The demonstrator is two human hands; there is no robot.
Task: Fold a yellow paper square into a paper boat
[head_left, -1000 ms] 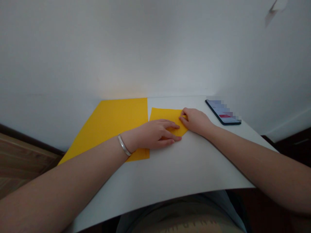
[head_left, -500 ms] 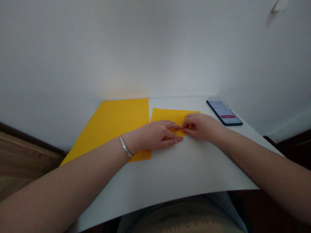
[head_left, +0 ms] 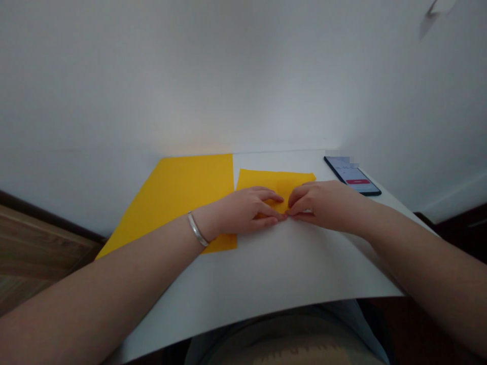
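A smaller sheet of yellow paper (head_left: 262,178) lies flat on the white table, partly covered by both hands. My left hand (head_left: 253,209) rests on it with its fingers spread, the fingertips reaching the near edge of the paper. Close to those fingertips, my right hand (head_left: 315,205) pinches the near edge of the sheet between thumb and fingers. The exact bit of paper in the pinch is mostly hidden. A silver bangle (head_left: 198,230) circles my left wrist.
A larger yellow sheet (head_left: 186,182) covers the left of the white table (head_left: 266,274), under my left forearm. At the right back lies a phone (head_left: 350,172) with its screen lit. A pale wall (head_left: 243,76) rises behind the table.
My right hand has shifted slightly toward me, down to the near edge of the small sheet, uncovering more of the paper's right side. My left hand has stayed put.
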